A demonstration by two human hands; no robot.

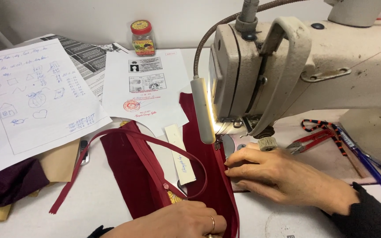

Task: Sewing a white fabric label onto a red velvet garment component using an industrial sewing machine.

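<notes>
The right hand (283,176) presses flat, grip open, on the dark red fabric (208,176) beside the sewing machine (287,75) needle; fingertips risk a puncture. The left hand (177,222) rests flat on the fabric; loose zipper tape (111,150) may snag.

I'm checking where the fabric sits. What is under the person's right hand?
Under the right hand, the fingertips press the edge of the dark red fabric onto the sewing machine bed. What lies beneath the palm is covered.
</notes>
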